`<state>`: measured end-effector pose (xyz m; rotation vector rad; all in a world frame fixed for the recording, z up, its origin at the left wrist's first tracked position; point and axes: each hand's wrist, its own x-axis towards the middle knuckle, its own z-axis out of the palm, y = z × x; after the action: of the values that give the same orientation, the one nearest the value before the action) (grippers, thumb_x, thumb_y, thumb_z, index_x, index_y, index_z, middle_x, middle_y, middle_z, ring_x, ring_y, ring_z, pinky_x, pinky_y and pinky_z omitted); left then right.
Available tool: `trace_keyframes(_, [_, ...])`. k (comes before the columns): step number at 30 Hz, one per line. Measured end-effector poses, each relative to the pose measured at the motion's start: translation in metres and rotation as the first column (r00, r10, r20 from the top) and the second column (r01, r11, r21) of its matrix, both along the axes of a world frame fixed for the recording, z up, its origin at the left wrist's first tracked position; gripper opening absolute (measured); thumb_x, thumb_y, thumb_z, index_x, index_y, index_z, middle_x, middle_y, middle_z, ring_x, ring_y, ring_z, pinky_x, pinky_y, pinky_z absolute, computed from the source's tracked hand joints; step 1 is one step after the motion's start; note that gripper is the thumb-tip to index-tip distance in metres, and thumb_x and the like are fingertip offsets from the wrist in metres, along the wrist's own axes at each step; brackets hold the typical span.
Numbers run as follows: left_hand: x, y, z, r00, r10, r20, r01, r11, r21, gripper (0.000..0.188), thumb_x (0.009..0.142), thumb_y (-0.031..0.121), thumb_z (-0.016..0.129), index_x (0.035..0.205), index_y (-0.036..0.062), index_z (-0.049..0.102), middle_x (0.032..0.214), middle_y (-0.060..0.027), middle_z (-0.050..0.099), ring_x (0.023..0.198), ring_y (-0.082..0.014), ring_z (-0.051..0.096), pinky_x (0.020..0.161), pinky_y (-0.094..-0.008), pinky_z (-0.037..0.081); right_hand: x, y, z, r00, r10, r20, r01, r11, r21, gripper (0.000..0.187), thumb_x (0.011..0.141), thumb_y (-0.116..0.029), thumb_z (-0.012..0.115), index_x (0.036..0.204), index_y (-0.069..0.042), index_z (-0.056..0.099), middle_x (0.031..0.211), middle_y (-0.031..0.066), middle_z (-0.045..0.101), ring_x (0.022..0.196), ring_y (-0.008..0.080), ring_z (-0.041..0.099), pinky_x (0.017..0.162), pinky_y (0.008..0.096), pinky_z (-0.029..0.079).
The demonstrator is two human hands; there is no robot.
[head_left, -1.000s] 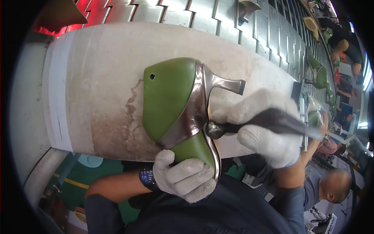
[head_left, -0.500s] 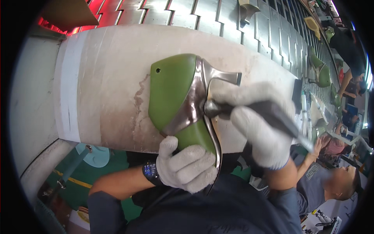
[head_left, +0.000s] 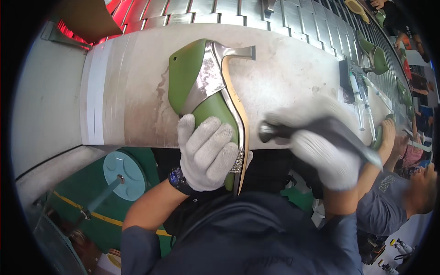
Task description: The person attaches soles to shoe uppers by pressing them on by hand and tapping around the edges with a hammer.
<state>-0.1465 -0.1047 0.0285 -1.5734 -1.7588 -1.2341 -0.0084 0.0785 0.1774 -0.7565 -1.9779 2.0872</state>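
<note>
Gloved left hand [head_left: 206, 153]: closed around the front of a green heeled shoe [head_left: 211, 107], which extends across the near edge of the pale worktable [head_left: 284, 82], heel far. Gloved right hand [head_left: 327, 160]: blurred, wrapped around a dark tool [head_left: 327, 130], right of the shoe, apart. Slatted metal conveyor [head_left: 293, 20] beyond.

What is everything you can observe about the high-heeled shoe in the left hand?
The shoe has a shiny, metallic-looking back part, a matching slim heel, a tan sole and a glittering band near the toe. It is fitted on a smooth green form with a small dark hole. It is held on its side, heel pointing right, toe end past the near edge of the work surface. The gloved left hand grips its toe half; the dark tool stands apart.
</note>
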Motion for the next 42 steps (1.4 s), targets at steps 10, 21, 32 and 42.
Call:
trace_keyframes(10, [-0.004,0.009,-0.002,0.998,0.039,-0.048,-0.037,0.998,0.051,0.065,0.096,0.028,0.085,0.144,0.0046,0.049,0.14,-0.0199,0.058,0.137,-0.0423,0.06,0.13,-0.0714,0.03,-0.009,-0.014,-0.018,0.976,-0.005,-0.217,0.008,1.0,0.013,0.017,0.102,-0.004,0.078,0.119,0.0,0.077,0.111,0.0132,0.083,0.105,0.0154,0.079,0.093,0.0327,0.063])
trace_keyframes(21, [-0.084,-0.055,0.067,0.096,-0.598,0.796,0.046,0.801,0.596,0.075,0.112,0.051,0.068,0.165,0.0033,0.048,0.168,-0.0187,0.051,0.151,-0.0369,0.055,0.128,-0.0603,0.043,0.018,-0.012,-0.033,0.992,0.04,-0.115,0.056,0.69,0.722,0.046,0.1,-0.016,0.077,0.143,-0.003,0.066,0.14,0.022,0.072,0.124,0.0384,0.075,0.105,0.0464,0.061])
trace_keyframes(32, [-0.102,-0.05,0.067,0.421,-0.082,0.903,0.182,0.983,0.004,0.08,0.106,0.053,0.076,0.159,-0.0028,0.054,0.14,-0.0207,0.073,0.128,-0.0327,0.071,0.113,-0.044,0.056,-0.01,-0.063,-0.051,0.892,-0.249,-0.376,-0.154,0.615,-0.773,0.061,0.111,-0.035,0.053,0.155,0.007,0.053,0.133,0.0279,0.072,0.104,0.0421,0.077,0.081,0.0582,0.067])
trace_keyframes(42, [-0.074,-0.018,0.053,0.996,0.073,0.048,-0.051,0.932,-0.359,0.048,0.08,0.018,0.091,0.123,0.0001,0.076,0.123,-0.0215,0.079,0.117,-0.0439,0.074,0.103,-0.0522,0.059,-0.085,0.16,-0.036,0.517,-0.726,-0.454,0.842,0.526,0.119,0.048,0.104,-0.015,0.069,0.149,0.002,0.064,0.123,0.0114,0.075,0.1,0.0176,0.073,0.075,0.0332,0.06])
